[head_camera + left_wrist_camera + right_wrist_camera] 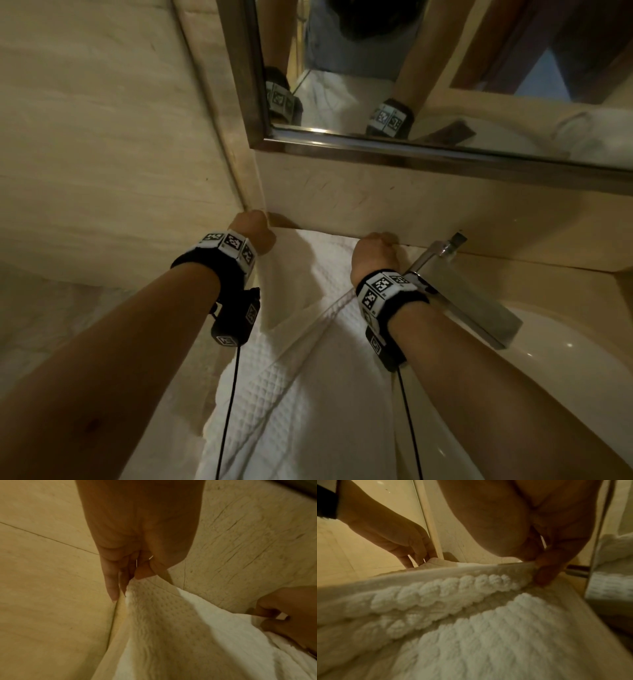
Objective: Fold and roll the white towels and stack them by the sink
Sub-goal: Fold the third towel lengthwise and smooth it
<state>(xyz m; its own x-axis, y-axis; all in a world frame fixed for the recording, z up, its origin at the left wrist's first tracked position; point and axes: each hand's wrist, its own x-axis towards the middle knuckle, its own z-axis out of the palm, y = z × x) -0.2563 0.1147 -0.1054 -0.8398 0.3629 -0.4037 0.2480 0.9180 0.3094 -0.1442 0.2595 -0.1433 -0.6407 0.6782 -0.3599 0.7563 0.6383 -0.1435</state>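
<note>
Head view: towel (301,394) between wall (102,154) and faucet (479,308), under mirror (428,147).

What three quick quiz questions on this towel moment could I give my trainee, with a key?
1. True or false: both hands pinch the far edge of the white towel.
2. The faucet lies on which side of the towel: A left, B right?
3. Fill in: the left hand holds its towel corner near the wall ______.

Key:
1. True; the right hand pinches the far edge too.
2. B.
3. Corner, below the mirror.
</note>
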